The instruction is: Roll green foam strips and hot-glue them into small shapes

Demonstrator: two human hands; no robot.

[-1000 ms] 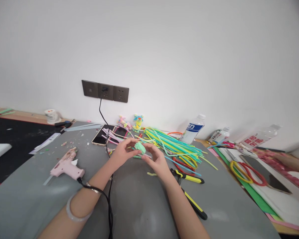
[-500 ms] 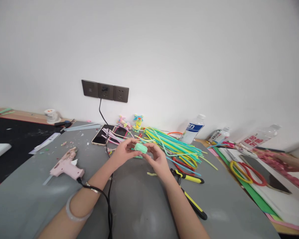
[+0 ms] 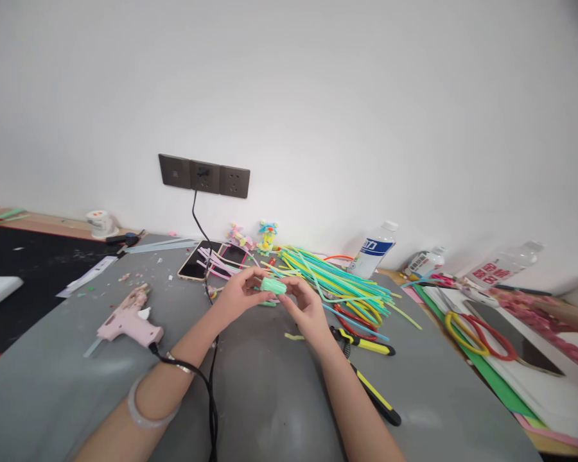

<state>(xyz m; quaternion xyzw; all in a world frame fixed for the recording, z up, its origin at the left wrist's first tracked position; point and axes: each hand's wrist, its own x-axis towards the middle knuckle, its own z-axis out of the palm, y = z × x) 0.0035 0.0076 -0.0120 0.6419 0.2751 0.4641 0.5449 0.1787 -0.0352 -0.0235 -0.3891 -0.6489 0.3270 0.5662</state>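
Between my fingertips is a small mint-green bundle of fuzzy pipe cleaner (image 3: pixel 273 287), held above the grey table. My left hand (image 3: pixel 243 296) pinches its left end with thumb and fingers. At its right end, my right hand (image 3: pixel 306 306) grips it the same way. Just beyond my right hand lies a heap of loose pipe cleaners (image 3: pixel 337 279) in green, yellow and blue. Yellow-and-black pliers (image 3: pixel 366 362) rest beside my right forearm, their handles spread. A pink glue gun (image 3: pixel 131 321) lies left of my left forearm.
A black cord (image 3: pixel 210 385) runs from the wall socket (image 3: pixel 205 175) past my left arm. Two small figures (image 3: pixel 266 239), phones (image 3: pixel 196 262) and a bottle (image 3: pixel 373 250) stand or lie along the back. Scissors (image 3: pixel 479 337) sit on papers at right, near another person's arm (image 3: pixel 571 316).
Almost nothing differs. Both hands keep hold of the green pipe cleaner bundle in the same place, and the view has shifted only very slightly.
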